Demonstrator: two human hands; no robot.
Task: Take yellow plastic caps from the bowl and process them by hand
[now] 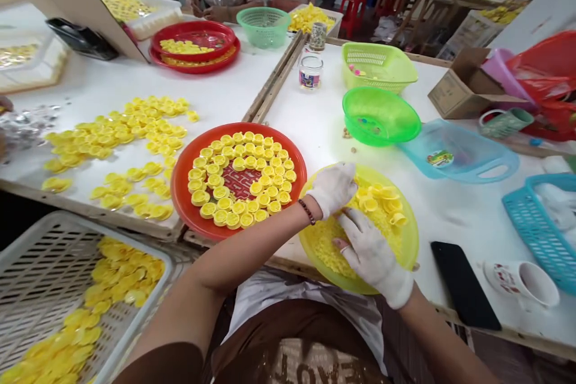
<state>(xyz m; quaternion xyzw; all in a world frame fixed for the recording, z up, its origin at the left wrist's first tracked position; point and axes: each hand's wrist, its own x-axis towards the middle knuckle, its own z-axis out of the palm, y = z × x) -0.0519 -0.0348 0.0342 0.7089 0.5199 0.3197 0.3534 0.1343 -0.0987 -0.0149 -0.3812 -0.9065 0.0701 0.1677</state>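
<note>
Your white-gloved left hand (333,188): fingers bunched over the round, translucent yellow plastic basin (410,237), any grip hidden. Your white-gloved right hand (371,250): thumb and fingers apart, over the basin's small yellow pellets (324,245), near loose yellow plastic cups (382,198); one round red plastic tray (182,195), cup-filled, left of the basin.
</note>
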